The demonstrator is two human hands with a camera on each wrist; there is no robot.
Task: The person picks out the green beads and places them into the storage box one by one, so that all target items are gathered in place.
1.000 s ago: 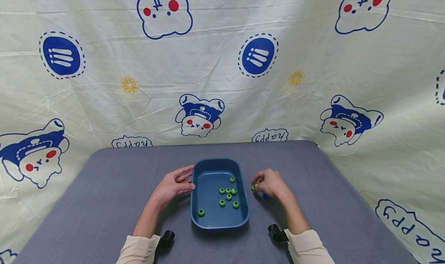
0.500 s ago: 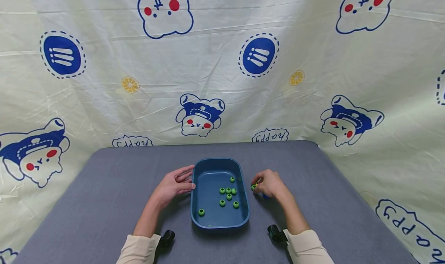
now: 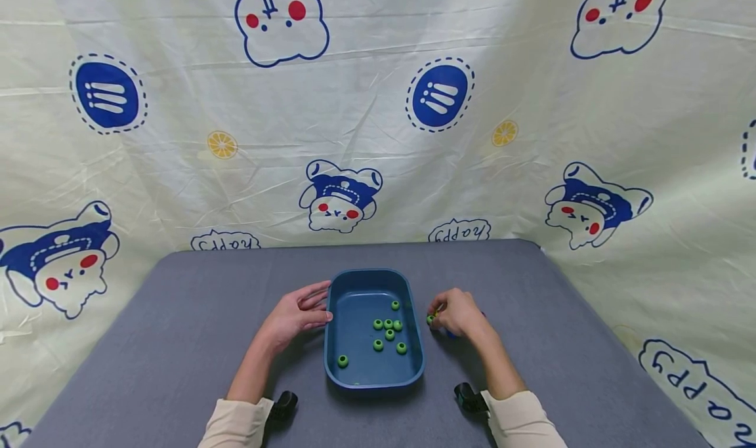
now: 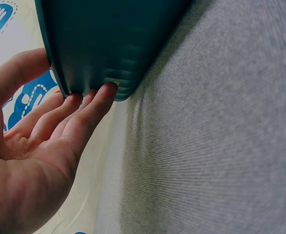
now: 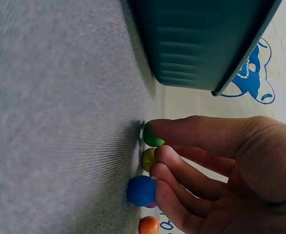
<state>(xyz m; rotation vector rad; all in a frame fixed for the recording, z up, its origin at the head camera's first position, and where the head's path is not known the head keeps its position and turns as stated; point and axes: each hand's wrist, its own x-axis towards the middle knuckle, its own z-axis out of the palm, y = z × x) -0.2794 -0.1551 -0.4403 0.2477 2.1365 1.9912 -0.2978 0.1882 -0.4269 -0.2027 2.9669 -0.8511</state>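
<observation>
A blue rectangular bin (image 3: pixel 373 377) stands mid-table with several green beads (image 3: pixel 388 335) inside, their holes visible. My left hand (image 3: pixel 289 320) rests at its left side, thumb at the rim and extended fingers against the outer wall, as the left wrist view shows. Right of the bin, my right hand (image 3: pixel 457 310) pinches another green bead (image 5: pixel 154 136) low at the tabletop, thumb on it and the opposing fingertip hidden. Beside its curled fingers sit a yellow bead (image 5: pixel 148 160) and a blue bead (image 5: pixel 141 190). A purple bead (image 5: pixel 151 205) is mostly covered.
An orange bead (image 5: pixel 148 225) lies farther along the grey table (image 3: pixel 195 343). The patterned curtain (image 3: pixel 378 107) hangs behind the table's far edge. Black wrist straps (image 3: pixel 470 397) show near both sleeves.
My right hand shifts very slightly at the beads, and the blue bead under it shows less. My left hand and the bin keep their places.
</observation>
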